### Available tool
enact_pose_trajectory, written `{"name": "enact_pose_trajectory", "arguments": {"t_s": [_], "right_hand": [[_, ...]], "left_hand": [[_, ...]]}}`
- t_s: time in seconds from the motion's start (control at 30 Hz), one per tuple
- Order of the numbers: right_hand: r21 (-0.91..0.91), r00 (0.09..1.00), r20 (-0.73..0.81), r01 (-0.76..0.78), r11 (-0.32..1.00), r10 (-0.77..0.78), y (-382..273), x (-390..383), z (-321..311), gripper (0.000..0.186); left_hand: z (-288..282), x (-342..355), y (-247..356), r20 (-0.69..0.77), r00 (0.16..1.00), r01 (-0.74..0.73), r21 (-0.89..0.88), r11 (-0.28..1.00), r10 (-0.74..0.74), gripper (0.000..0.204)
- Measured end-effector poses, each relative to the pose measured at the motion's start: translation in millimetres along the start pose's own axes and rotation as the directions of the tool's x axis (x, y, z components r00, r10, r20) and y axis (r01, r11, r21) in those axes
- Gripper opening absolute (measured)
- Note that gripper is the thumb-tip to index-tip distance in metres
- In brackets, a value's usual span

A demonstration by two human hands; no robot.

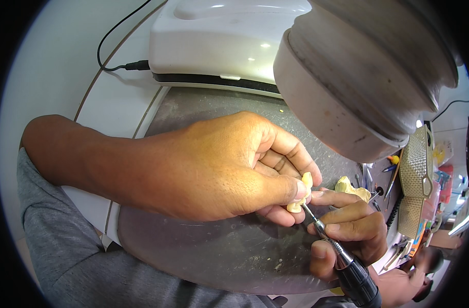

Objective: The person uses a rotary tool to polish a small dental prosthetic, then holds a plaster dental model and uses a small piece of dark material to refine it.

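While the right hand (347, 231) grips a rotary handpiece (347, 267) like a pen, fingers closed round its metal shaft and dark body, the fine bur at its tip (309, 211) sits against the lower edge of a small cream-coloured cast piece (302, 194). Left hand (229, 169) is closed on that piece, pinching it between thumb and fingertips just above the dark, dusty work pad (203, 246); left forearm crosses in from the left, grey sleeve (65, 256) at the lower edge. Judgement: trimming is under way, not finished — the bur is at the piece and the piece is held up to it rather than set down. Pale specks on the pad near the hands look like grinding debris, so some material appears to be off already; how much shaping is left cannot be told, since the fingers hide most of the piece. Just beyond the right-hand knuckles, a second cream cast piece (351, 187) lies on the pad, untouched by either hand. Farther right: hand instruments (391, 177) and a perforated cream tray (414, 179). Farther back: a white machine housing (214, 41) with a black cable (116, 61), and a large grey ribbed cylinder (363, 77) overhanging the pad.
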State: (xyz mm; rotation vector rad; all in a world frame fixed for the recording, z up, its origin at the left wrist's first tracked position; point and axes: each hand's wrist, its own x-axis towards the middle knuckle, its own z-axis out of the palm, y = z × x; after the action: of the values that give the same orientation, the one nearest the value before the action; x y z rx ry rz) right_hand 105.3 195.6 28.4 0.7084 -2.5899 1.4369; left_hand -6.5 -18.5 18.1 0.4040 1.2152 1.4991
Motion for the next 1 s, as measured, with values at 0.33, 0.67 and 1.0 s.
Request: {"name": "enact_pose_trajectory", "arguments": {"t_s": [0.33, 0.67, 1.0], "right_hand": [[0.021, 0.998, -0.063, -0.02, 1.0, 0.021, 0, -6, 2, 0.034], [0.025, 0.999, -0.053, 0.014, 1.0, -0.013, 5, -2, 3, 0.034], [0.043, 0.987, -0.16, 0.015, 0.999, -0.008, 0, -10, 4, 0.034]], "left_hand": [[1, 0, 3, 0.005, 1.0, 0.003, 0.008, 1.0, -0.003, 0.028], [1, -1, 1, -0.03, 1.0, 0.009, 0.015, 1.0, -0.008, 0.028], [2, 2, 3, 0.031, 0.998, -0.053, 0.042, 0.998, 0.052, 0.027]]}}
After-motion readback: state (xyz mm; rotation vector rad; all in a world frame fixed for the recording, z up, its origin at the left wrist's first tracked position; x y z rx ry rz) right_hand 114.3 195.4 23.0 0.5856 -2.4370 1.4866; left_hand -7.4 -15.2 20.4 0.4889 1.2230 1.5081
